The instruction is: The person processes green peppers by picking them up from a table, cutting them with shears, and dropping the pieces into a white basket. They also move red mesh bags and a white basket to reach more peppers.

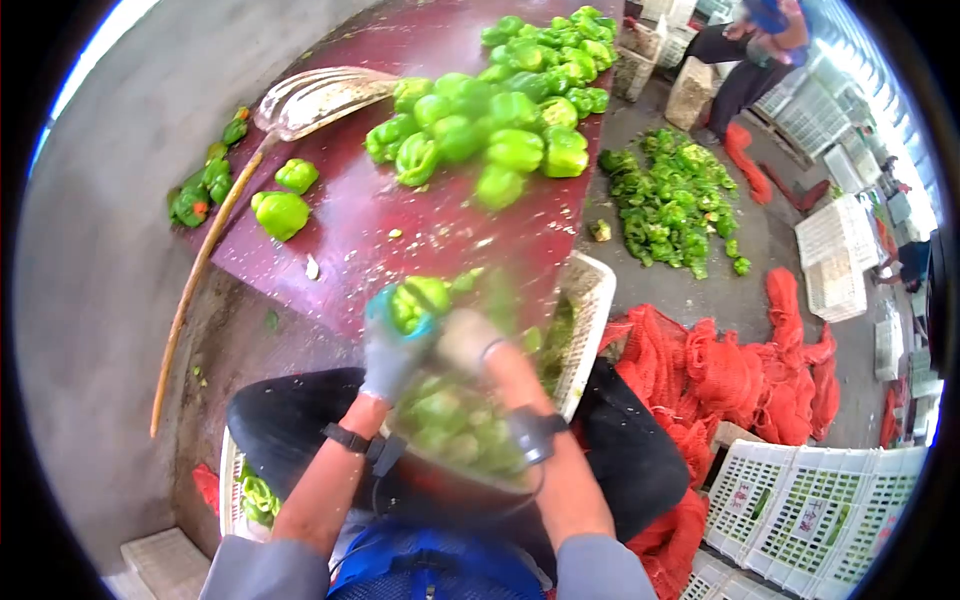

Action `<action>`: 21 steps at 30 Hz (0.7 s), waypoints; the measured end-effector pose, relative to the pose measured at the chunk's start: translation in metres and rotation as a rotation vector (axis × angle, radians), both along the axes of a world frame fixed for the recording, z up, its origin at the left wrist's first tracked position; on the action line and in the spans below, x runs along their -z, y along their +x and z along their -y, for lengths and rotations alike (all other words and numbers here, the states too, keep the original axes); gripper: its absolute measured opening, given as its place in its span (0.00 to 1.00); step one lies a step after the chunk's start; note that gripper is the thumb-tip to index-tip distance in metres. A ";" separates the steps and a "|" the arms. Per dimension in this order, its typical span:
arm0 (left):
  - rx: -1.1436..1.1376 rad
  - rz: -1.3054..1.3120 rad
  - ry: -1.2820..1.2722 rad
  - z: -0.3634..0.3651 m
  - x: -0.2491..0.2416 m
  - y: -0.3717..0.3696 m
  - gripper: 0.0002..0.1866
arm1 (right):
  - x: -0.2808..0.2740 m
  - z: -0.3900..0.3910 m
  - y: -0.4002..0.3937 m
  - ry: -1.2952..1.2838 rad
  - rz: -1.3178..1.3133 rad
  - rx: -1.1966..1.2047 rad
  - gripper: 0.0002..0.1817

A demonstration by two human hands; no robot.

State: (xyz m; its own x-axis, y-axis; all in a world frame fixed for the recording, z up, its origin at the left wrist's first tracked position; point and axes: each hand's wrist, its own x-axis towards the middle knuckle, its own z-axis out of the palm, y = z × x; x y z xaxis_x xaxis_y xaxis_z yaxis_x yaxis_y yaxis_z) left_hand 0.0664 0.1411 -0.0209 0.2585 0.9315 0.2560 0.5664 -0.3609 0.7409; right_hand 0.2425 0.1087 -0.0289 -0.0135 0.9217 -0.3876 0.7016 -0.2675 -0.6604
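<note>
The person's gloved left hand (393,342) has its fingers closed around one green pepper (412,300) at the near edge of the red desk (350,230), while the right hand (468,342) beside it is blurred, its grip impossible to tell.

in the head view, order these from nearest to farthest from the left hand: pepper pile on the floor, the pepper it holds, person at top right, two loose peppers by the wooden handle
1. Held pepper, in the left hand
2. Two loose peppers, up and left on the table
3. Floor pile, right of the table
4. Person, top right, beyond the pile
</note>
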 end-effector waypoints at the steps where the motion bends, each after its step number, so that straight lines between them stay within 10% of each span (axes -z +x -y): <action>1: 0.011 0.018 0.007 0.000 -0.002 0.000 0.40 | 0.019 -0.008 0.013 0.032 0.054 -0.272 0.15; 2: 0.023 0.036 0.017 -0.001 -0.002 -0.003 0.39 | 0.040 -0.014 0.026 0.073 0.111 -0.543 0.14; 8: 0.150 0.016 -0.011 -0.014 0.000 -0.024 0.40 | 0.001 0.002 0.038 -0.365 -0.847 0.262 0.10; 21: 0.058 0.922 -0.579 -0.014 0.018 -0.023 0.33 | 0.037 0.007 0.005 -0.326 -1.184 0.392 0.10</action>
